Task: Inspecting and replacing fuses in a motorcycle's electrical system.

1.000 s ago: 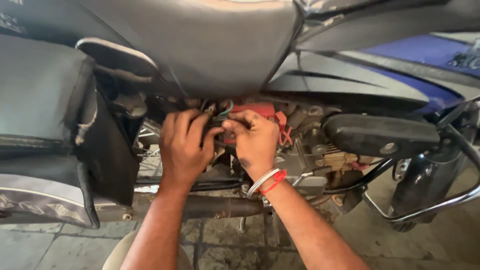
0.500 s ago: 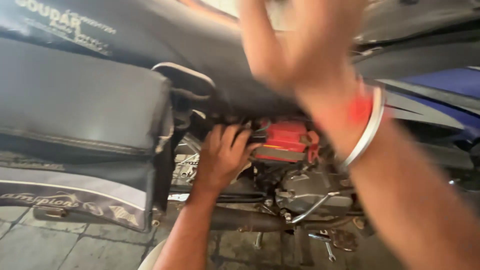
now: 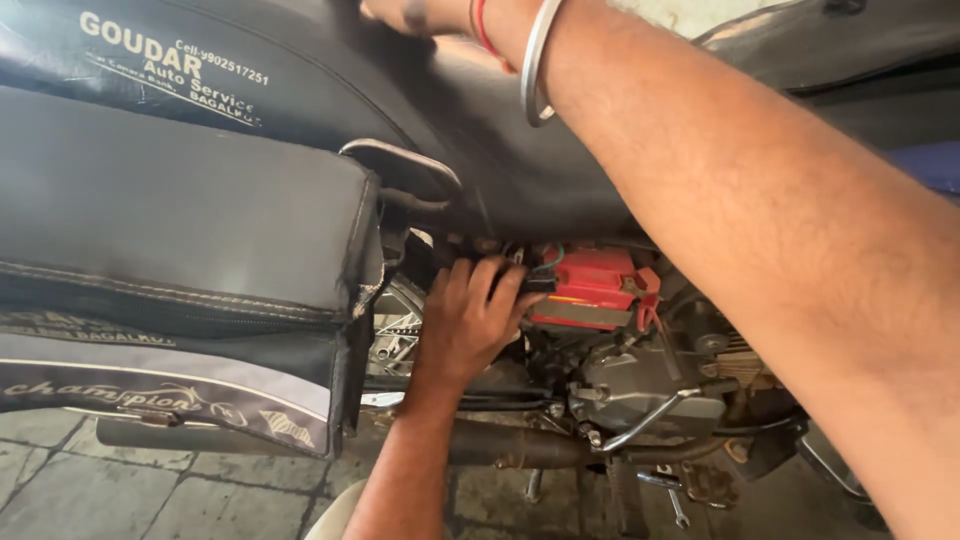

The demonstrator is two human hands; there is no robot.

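Both my hands were in at the battery a second ago. Now the right one is out: the right hand has gone up over the seat, forearm crossing the whole view. Only the wrist with a bangle and red thread shows; the fingers are cut off at the top edge, so I cannot tell whether they grip anything.

Left hand has stayed low, under the seat's lower edge. Its fingers are curled against the left end of the red battery, apparently pinching a dark connector or wire there. Hard to be sure; it's shadowed.

So the battery work is one-handed now, and the right looks to be leaning on the seat.

Surroundings: black saddlebag hangs at the bike's rear side, left of my hand. Engine and exhaust pipe below the battery. A spanner lies on the paved floor under the engine. Daylight, no other people in view.
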